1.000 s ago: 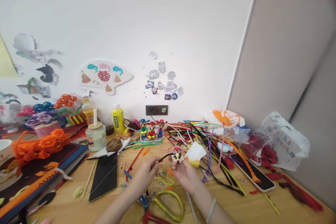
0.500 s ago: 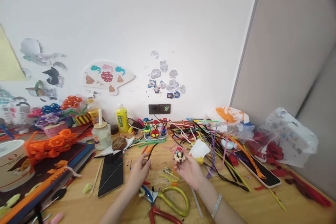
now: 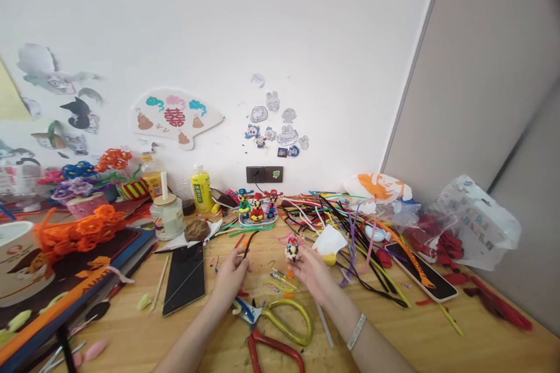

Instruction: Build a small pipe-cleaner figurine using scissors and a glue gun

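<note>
Between the thumb and fingers of my left hand [image 3: 233, 275] is a thin black pipe cleaner [image 3: 251, 240], its end pointing up. My right hand [image 3: 314, 273] grips a small doll head [image 3: 291, 249] with a cream face, black markings and a red top. A short gap separates the two hands over the wooden table [image 3: 227, 338]. Below them lie pliers [image 3: 286, 320] with one yellow and one red handle. Small yellow and orange scraps [image 3: 280, 287] are scattered between the hands. Three finished dolls [image 3: 257, 207] in coloured hats stand on a small tray by the wall.
A black phone [image 3: 186, 280] lies left of my left hand. Behind it are a glass jar [image 3: 167, 217] and a yellow bottle [image 3: 202, 187]. Many loose pipe cleaners [image 3: 350, 227] spread to the right, near a second phone [image 3: 420, 271] and a plastic bag [image 3: 485, 224].
The doll head has turned in my right hand and now faces more to one side. The black pipe cleaner stands more upright in my left hand. The whole view has shifted slightly.
</note>
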### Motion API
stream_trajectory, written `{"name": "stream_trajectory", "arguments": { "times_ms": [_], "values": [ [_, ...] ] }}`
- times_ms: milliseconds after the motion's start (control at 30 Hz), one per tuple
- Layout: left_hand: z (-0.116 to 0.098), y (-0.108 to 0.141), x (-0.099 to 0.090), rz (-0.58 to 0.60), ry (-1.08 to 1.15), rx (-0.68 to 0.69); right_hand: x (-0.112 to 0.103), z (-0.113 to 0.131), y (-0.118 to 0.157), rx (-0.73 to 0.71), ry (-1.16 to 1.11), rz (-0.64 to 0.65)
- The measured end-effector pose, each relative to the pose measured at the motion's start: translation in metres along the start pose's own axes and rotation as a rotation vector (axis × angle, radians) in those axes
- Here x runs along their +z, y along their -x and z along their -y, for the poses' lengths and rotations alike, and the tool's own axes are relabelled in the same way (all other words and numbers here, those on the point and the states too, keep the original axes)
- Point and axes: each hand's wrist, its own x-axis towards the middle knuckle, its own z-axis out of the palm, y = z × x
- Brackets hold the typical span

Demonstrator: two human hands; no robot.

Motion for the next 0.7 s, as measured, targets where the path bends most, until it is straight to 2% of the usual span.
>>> {"name": "stream_trajectory", "arguments": {
  "times_ms": [100,200,433,567,700],
  "values": [
    [-0.001,0.0,0.0,-0.02,-0.013,-0.001,0.005,0.001,-0.001,-0.073,0.089,0.025],
    [-0.002,0.0,-0.002,-0.04,-0.025,-0.002,0.009,0.004,-0.014,-0.116,0.193,0.035],
    [-0.001,-0.005,-0.006,-0.064,-0.056,-0.016,0.024,0.009,-0.086,-0.195,0.434,0.01],
    [0.001,-0.006,-0.006,-0.072,-0.071,-0.02,0.036,-0.001,-0.127,-0.223,0.512,-0.035],
    [0.003,-0.008,-0.006,-0.075,-0.081,-0.022,0.04,-0.013,-0.155,-0.267,0.53,-0.1]
  ]
}}
